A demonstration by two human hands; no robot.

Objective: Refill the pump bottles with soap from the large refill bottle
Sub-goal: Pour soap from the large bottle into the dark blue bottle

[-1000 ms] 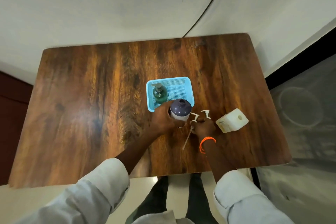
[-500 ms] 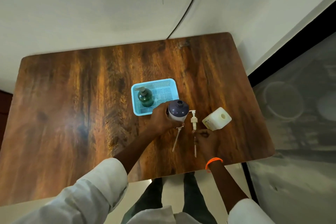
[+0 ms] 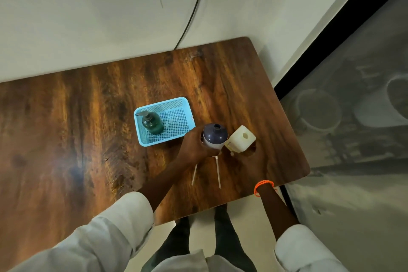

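Observation:
My left hand [image 3: 194, 147] grips a purple-topped white pump bottle [image 3: 215, 134], which stands upright with its neck uncapped. My right hand [image 3: 250, 161], with an orange band at the wrist, holds the white square refill bottle [image 3: 241, 138] from the near side, and that bottle touches the purple one. Two removed pumps lie on the wooden table [image 3: 88, 139]. Their dip tubes [image 3: 218, 174] point toward me and their heads are hidden behind my left hand. A green pump bottle [image 3: 152, 122] with its pump on stands in a blue basket [image 3: 163, 100].
The table's right edge [image 3: 306, 168] and near edge are close to my right hand. A wall with a black cable [image 3: 192, 13] runs along the back. To the right is a grey floor area with round basins [image 3: 318, 110].
My right hand left the pump lying on the table, reached right to the white refill bottle and brought it against the purple bottle. My left hand kept its grip.

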